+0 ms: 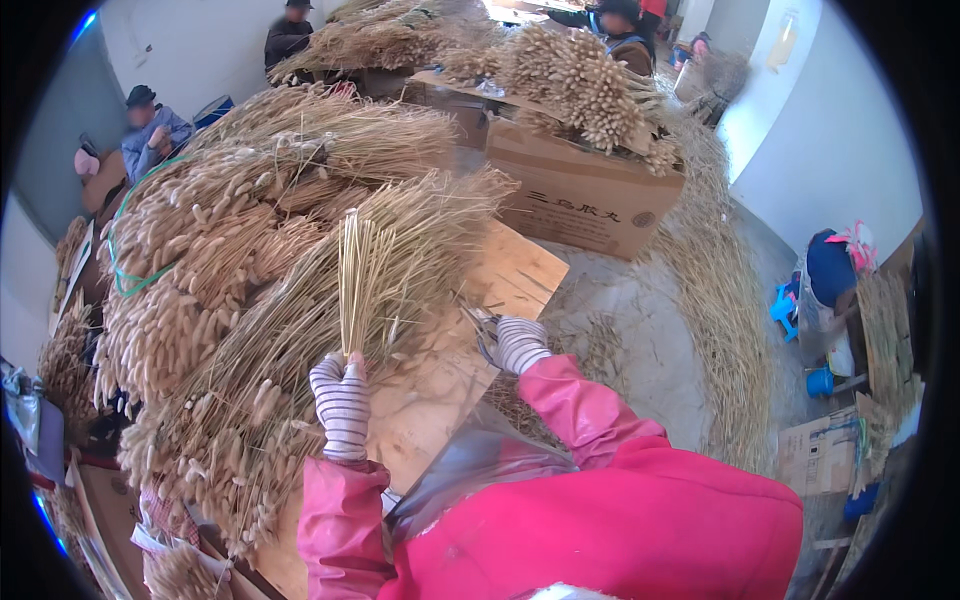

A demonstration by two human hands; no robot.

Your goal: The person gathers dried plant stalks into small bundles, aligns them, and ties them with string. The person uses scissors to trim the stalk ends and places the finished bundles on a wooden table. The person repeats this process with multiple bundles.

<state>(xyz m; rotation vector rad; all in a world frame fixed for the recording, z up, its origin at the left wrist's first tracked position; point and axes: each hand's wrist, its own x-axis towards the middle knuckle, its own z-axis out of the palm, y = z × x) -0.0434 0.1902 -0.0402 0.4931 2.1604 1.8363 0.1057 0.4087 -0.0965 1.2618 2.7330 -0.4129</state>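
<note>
My left hand [342, 408], in a striped glove, is closed round the lower end of a small bundle of dried grass stems [362, 285], which stands upright with its cut ends up. To the right, over the board's edge, my right hand [522, 346], in a matching glove, grips metal scissors [484, 328], with their blades pointing up and left, apart from the bundle. Beside my left hand a big heap of dried bunny-tail grass [290, 330] lies on the wooden board [425, 425], its fluffy heads toward the lower left.
Beyond the board stands a cardboard box [580, 195] under more dried grass [575, 85]. Loose stems [715, 330] cover the floor at the right, near a blue stool [783, 310]. A green cord [128, 235] loops at the left heap. Several people sit farther back.
</note>
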